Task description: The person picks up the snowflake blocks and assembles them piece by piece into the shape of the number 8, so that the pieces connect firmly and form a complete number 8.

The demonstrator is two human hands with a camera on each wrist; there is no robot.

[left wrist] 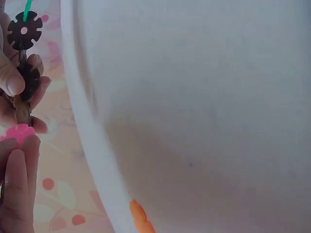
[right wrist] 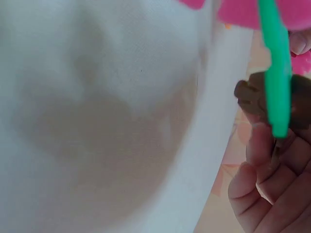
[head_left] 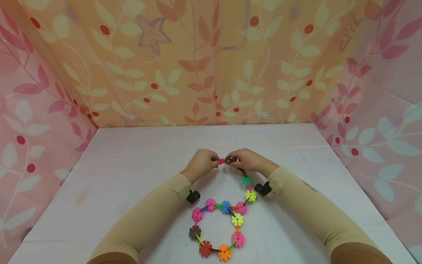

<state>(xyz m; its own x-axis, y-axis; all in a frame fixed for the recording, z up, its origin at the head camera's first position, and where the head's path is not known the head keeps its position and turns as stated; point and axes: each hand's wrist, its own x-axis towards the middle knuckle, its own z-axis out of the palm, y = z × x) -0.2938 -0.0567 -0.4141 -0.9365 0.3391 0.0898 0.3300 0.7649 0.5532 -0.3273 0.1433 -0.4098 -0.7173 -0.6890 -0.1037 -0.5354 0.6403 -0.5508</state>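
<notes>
My left hand [head_left: 201, 163] pinches a pink notched disc [head_left: 222, 161] between thumb and fingers. Beside it, my right hand [head_left: 251, 160] holds brown notched discs [head_left: 230, 160] at the upper end of a disc chain. In the left wrist view the pink disc [left wrist: 20, 132] meets the end of a brown disc [left wrist: 22, 114]; whether they are slotted together I cannot tell. A green disc [head_left: 246, 180] and a yellow disc [head_left: 250, 195] hang below the right hand. The chain runs down to a closed ring on the table, including a blue disc [head_left: 225, 207] and a red disc [head_left: 206, 249].
White cloth covers the table [head_left: 132, 154]. Patterned curtains [head_left: 211, 66] stand at the back and both sides. Black wrist cameras [head_left: 193, 197] hang beneath both forearms. The ring's orange disc [head_left: 224, 252] lies nearest the front.
</notes>
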